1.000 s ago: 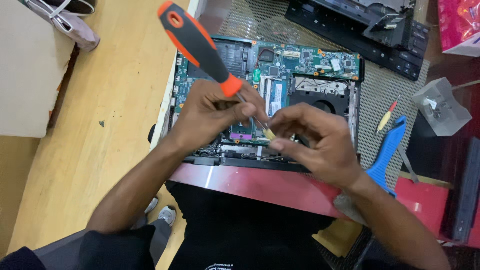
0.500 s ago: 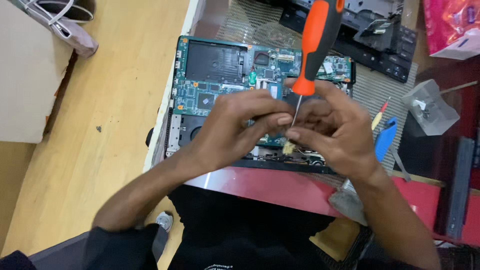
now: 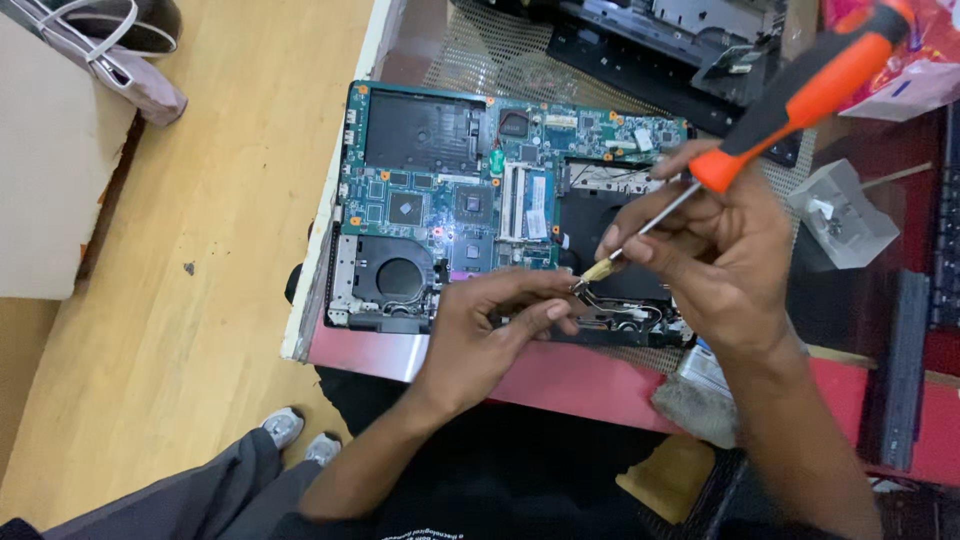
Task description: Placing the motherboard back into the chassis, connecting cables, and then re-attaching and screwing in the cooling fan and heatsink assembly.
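Observation:
An opened laptop base with a green circuit board (image 3: 450, 190) lies on the red bench. My right hand (image 3: 715, 245) grips an orange and black screwdriver (image 3: 800, 90), handle tilted up to the right, tip down at the board's lower middle. My left hand (image 3: 490, 330) rests on the front edge of the laptop, fingers pinched right at the screwdriver tip (image 3: 582, 283). What the fingers pinch is too small to tell. A black fan housing (image 3: 400, 278) sits to the left of my left hand.
A black laptop shell (image 3: 680, 40) lies behind the board. A clear plastic box (image 3: 845, 215) stands at the right, a black keyboard edge (image 3: 945, 230) beyond it. A grey cloth (image 3: 690, 405) hangs off the bench front. Wooden floor (image 3: 200, 250) spreads left, with a bag (image 3: 120, 50).
The screwdriver has swung from the left over to the right. My hands, clasped together before, have come apart, the right one lifting away to the right, uncovering the board.

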